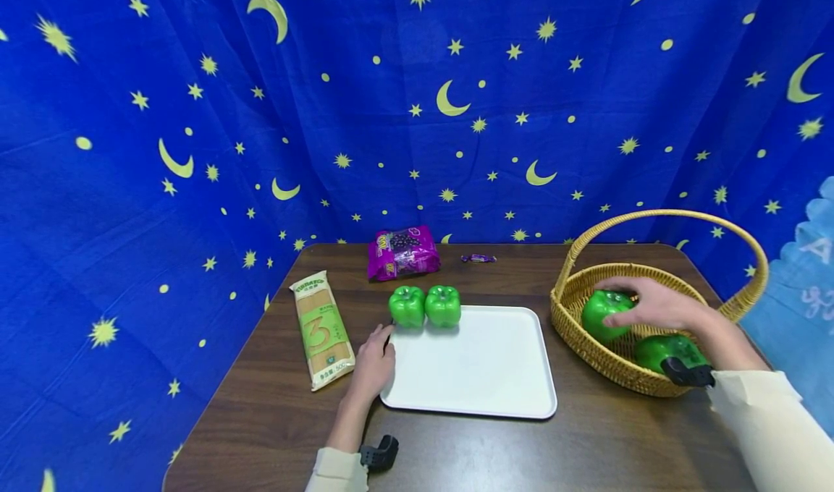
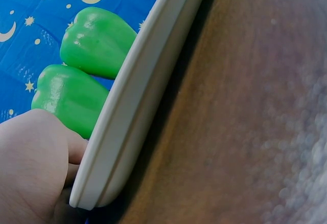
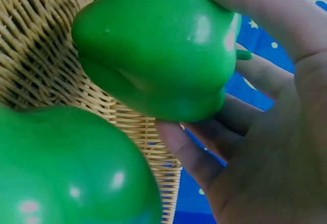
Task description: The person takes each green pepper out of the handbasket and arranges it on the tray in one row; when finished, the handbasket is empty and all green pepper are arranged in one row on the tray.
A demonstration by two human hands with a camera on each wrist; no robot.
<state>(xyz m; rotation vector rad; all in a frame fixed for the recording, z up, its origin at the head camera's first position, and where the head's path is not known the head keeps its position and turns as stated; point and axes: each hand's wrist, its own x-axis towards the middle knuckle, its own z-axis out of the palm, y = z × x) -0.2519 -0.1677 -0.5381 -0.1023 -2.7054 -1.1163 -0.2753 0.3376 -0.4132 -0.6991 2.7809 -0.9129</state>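
My right hand (image 1: pixel 658 305) grips a green bell pepper (image 1: pixel 602 315) inside the wicker basket (image 1: pixel 589 347), thumb and fingers around its stem end. Beside it in the basket lies another green bell pepper (image 3: pixel 76 168), partly behind the wrist in the head view. My left hand (image 1: pixel 376 365) holds the left edge of a white tray (image 1: pixel 482 369), with its fingertips hidden at the rim in the left wrist view. Two more green bell peppers (image 1: pixel 407 307) (image 1: pixel 443 306) stand side by side at the tray's back left corner.
A pack of noodles (image 1: pixel 322 331) lies left of the tray. Behind the tray are a purple bag (image 1: pixel 405 252) and a small wrapped candy (image 1: pixel 478 259). The basket's tall handle (image 1: pixel 664 213) arches above the right forearm. A blue starry curtain (image 1: pixel 391 116) hangs behind the table.
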